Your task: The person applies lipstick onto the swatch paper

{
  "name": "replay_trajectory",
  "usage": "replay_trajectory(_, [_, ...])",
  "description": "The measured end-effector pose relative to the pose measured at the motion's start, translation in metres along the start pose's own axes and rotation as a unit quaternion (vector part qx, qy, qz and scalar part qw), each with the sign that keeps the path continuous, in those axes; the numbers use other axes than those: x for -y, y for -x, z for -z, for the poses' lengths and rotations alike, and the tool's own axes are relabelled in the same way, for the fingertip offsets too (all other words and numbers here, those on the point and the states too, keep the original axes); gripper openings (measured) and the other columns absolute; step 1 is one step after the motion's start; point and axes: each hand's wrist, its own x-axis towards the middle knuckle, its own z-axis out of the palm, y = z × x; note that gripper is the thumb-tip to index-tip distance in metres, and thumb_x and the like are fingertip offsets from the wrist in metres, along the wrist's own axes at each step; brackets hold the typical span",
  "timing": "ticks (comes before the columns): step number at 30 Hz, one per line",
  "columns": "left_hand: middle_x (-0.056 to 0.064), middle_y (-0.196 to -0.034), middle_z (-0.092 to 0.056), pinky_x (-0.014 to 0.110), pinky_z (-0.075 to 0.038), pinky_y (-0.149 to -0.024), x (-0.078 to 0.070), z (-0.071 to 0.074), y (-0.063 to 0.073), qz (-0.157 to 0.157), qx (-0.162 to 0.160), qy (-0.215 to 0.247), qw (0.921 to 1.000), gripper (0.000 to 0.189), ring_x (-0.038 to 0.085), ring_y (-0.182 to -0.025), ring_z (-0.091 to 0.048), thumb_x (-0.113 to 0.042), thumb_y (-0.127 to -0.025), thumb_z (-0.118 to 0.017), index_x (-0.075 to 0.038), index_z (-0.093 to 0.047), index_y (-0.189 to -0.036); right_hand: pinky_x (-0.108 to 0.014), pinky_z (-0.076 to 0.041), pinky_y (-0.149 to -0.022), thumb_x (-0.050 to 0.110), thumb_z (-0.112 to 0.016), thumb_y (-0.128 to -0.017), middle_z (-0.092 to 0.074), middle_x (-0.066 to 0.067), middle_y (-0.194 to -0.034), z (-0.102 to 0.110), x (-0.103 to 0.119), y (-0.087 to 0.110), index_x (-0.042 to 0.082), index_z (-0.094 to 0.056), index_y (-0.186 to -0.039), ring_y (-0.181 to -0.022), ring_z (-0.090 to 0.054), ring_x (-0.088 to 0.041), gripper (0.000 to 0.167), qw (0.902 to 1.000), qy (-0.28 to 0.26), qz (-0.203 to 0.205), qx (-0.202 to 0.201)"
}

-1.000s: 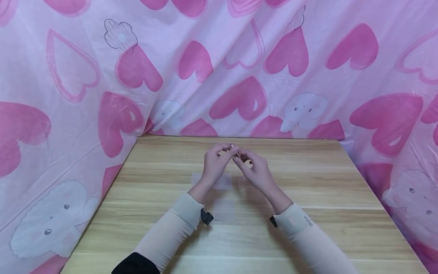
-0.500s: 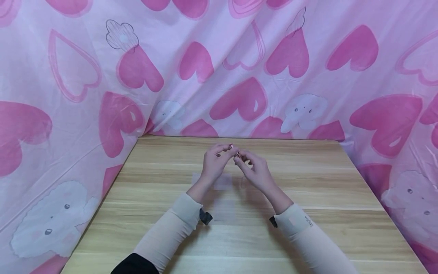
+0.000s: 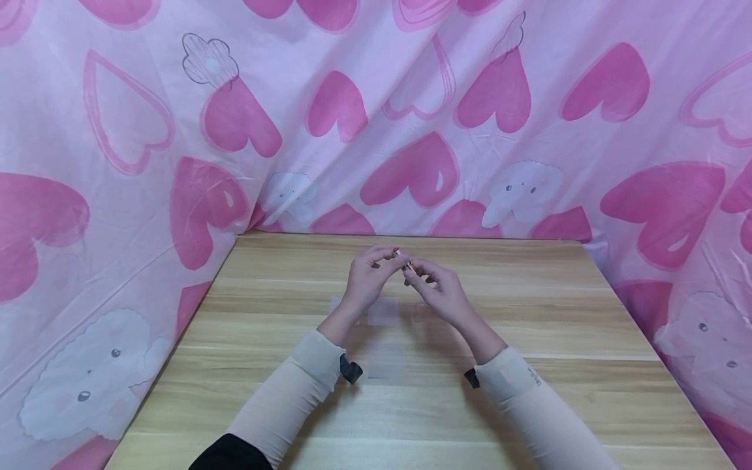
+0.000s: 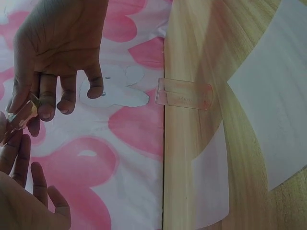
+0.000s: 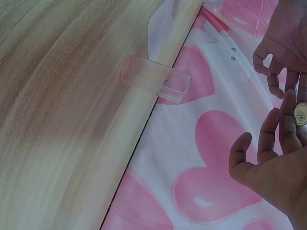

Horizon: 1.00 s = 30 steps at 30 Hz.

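Both hands are raised close together over the far middle of the table, fingertips meeting at a small shiny rose-gold lipstick tube (image 3: 410, 266). The left hand (image 3: 368, 277) pinches its upper left end between thumb and fingers. From the other side, the right hand (image 3: 437, 287) pinches the lower right end. In the left wrist view, the tube (image 4: 24, 114) shows faceted gold sides between the fingertips. A round gold end with a printed label (image 5: 301, 114) appears beside the right hand's fingers in the right wrist view. Fingers cover much of the tube.
On the wooden table (image 3: 558, 391) below the hands lie two thin translucent sheets (image 3: 383, 311), one nearer the person. A clear plastic piece with a pinkish end (image 4: 184, 94) lies right of them. A pink heart-patterned curtain (image 3: 411, 98) surrounds the table's back and sides.
Both hands stay almost in place, with the wrists drifting slightly apart. The lipstick tube has turned a little between the fingers, and more of its length shows.
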Motion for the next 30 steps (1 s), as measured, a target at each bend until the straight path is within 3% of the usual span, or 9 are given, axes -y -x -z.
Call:
replay_trajectory(7, [-0.008,-0.110,-0.071,0.044,-0.042,-0.095,0.001,0.001,0.000,0.009,0.013,0.005,0.9999,0.025,0.009,-0.113,-0.058,-0.040,-0.091,-0.075,-0.017,-0.080,-0.097,-0.047,-0.049,-0.085,0.025,-0.059,-0.103,-0.072,-0.004,-0.091,0.001,0.002,0.000,0.015,-0.072,-0.118,-0.092,-0.064,-0.018,0.021,0.9986,-0.038,-0.033,0.019])
replay_trajectory(15, [0.001,-0.120,-0.070,0.039,-0.040,-0.092,0.004,0.002,-0.001,0.019,0.025,0.008,0.9995,0.026,0.014,-0.116,-0.057,-0.034,-0.093,-0.073,-0.011,-0.078,-0.105,-0.051,-0.050,-0.083,0.016,-0.057,-0.104,-0.071,-0.014,-0.093,0.001,0.005,-0.002,0.006,-0.069,-0.120,-0.091,-0.064,-0.026,0.022,0.9985,-0.032,-0.030,0.032])
replay_trajectory(28, [-0.010,-0.108,-0.070,0.041,-0.042,-0.090,0.000,0.008,0.003,0.010,0.037,-0.009,0.9992,0.028,0.010,-0.109,-0.059,-0.049,-0.091,-0.071,-0.025,-0.079,-0.102,-0.043,-0.052,-0.078,0.025,-0.060,-0.103,-0.071,0.003,-0.088,-0.002,0.000,0.000,0.018,-0.071,-0.117,-0.087,-0.065,-0.016,0.019,0.9992,-0.036,-0.001,0.019])
replay_trajectory(30, [-0.012,-0.108,-0.069,0.041,-0.044,-0.090,0.000,0.011,0.003,0.013,0.047,-0.021,0.9986,0.027,0.010,-0.109,-0.059,-0.051,-0.091,-0.070,-0.028,-0.078,-0.102,-0.044,-0.052,-0.078,0.025,-0.060,-0.103,-0.071,0.002,-0.088,-0.003,-0.001,-0.001,0.018,-0.071,-0.118,-0.088,-0.066,-0.022,0.020,0.9992,-0.037,0.001,0.018])
